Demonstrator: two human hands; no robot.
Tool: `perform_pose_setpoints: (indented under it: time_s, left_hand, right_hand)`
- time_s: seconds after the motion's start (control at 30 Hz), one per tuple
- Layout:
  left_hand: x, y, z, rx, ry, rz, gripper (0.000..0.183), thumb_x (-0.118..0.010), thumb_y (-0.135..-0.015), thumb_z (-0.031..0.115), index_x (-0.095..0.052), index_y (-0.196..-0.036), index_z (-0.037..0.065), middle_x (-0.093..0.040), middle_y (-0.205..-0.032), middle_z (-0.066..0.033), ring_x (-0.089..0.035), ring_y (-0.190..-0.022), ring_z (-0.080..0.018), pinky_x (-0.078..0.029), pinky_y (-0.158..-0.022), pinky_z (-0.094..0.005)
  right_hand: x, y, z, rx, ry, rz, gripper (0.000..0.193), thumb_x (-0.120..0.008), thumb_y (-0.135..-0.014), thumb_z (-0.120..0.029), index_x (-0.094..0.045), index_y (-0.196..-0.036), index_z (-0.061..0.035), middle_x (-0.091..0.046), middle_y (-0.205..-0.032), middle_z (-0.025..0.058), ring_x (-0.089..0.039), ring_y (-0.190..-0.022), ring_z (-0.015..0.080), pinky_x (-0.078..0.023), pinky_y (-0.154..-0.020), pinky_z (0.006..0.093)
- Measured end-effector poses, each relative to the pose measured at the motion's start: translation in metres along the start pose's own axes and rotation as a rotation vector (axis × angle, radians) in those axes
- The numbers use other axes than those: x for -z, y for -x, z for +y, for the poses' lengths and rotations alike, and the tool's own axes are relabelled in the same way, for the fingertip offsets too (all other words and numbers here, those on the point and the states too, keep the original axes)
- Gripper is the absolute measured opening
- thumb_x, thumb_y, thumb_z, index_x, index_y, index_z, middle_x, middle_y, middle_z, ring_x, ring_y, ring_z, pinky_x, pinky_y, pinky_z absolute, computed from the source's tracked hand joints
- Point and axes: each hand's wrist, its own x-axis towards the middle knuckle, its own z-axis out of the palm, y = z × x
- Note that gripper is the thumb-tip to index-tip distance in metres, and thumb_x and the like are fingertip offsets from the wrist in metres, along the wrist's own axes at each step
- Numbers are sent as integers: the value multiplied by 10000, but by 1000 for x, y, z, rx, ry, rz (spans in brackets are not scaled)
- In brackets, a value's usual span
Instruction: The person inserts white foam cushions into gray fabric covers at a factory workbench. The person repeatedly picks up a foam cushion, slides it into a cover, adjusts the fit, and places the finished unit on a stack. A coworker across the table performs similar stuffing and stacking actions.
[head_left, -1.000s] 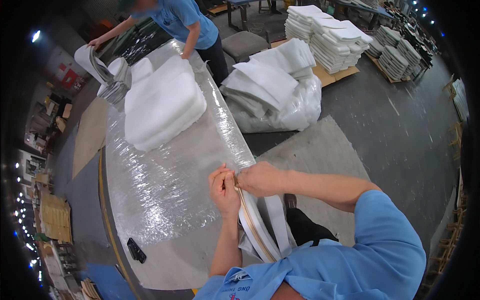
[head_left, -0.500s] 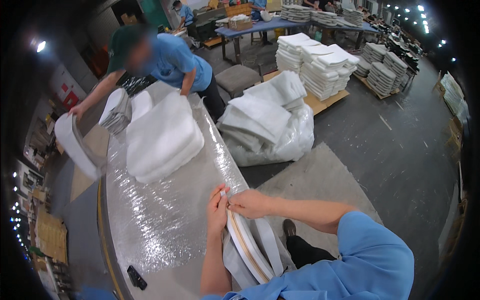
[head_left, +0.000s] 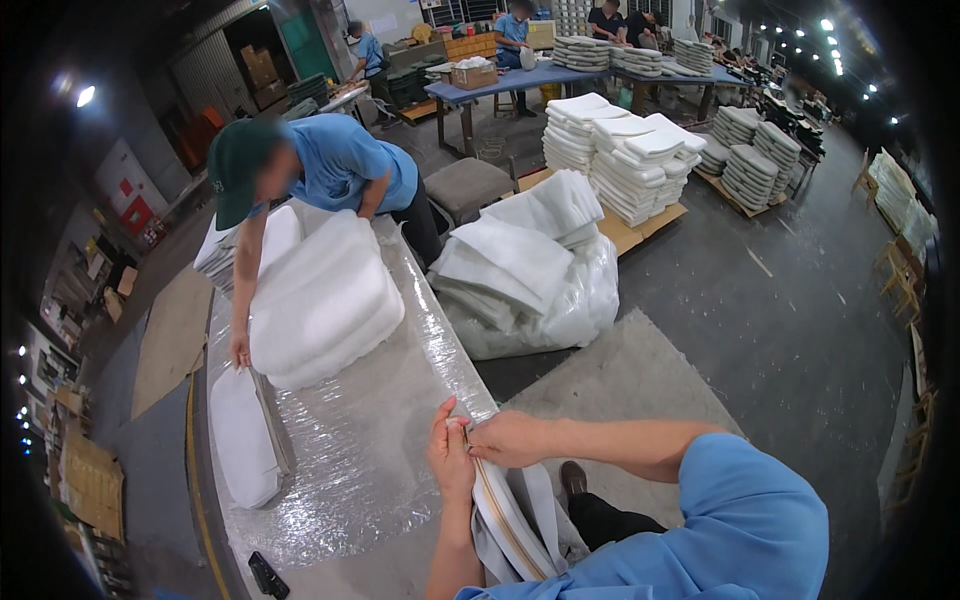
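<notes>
Near the table's right edge, a grey-white fabric cover (head_left: 490,515) with a long tan zipper hangs toward my body. My left hand (head_left: 452,462) is closed round its upper end, thumb and fingers pinching the zipper strip. Right against it, my right hand (head_left: 510,438) has its fingertips pinched on the same end of the zipper. Whatever small part lies between the fingertips is hidden. A loose flap of cloth (head_left: 538,500) drops beside the zipper band, over the table's side.
Across the plastic-covered table (head_left: 345,470) a co-worker (head_left: 345,165) leans over white padding (head_left: 325,300) and a flat white stack (head_left: 243,440). A black object (head_left: 267,575) lies at the near left. Bagged padding (head_left: 540,290) and stacked white cushions (head_left: 625,160) stand on the right.
The co-worker has lowered the flat white stack onto the table's left side and bent further down. Both my hands stay pinched on the zipper end, slightly lower and further right in view.
</notes>
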Motion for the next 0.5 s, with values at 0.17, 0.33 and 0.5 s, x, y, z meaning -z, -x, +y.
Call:
perform_pose_setpoints:
  time_s: [0.17, 0.33, 0.5]
  left_hand:
    - [-4, -8, -9, -22, -48, 12, 243, -528, -1059, 120, -720, -1177, 29, -642, -1193, -70, -577, -1068, -162, -444, -984, -299]
    - [20, -10, -26, -110, -213, 86, 240, -570, -1037, 175, -752, -999, 24, -549, -1281, -133, -518, -1228, -256, -409, -1079, -358]
    - [22, -15, -29, -140, -251, 117, 213, -592, -1036, 176, -764, -1041, 52, -535, -1331, -99, -509, -1248, -235, -420, -1073, -352]
  right_hand:
    - [16, -10, 58, -169, -897, -57, 374, -523, -1075, -348, -653, -854, -75, -600, -728, 24, -568, -629, 125, -478, -613, 299]
    - [13, -68, 66, -361, -909, 54, 422, -517, -1085, -452, -657, -1311, -124, -631, -1250, -2, -557, -1101, 110, -467, -940, 334]
    - [-40, -70, 72, -415, -1076, 30, 467, -505, -1067, -531, -622, -1352, -181, -608, -1251, -14, -527, -1198, 147, -447, -1009, 423]
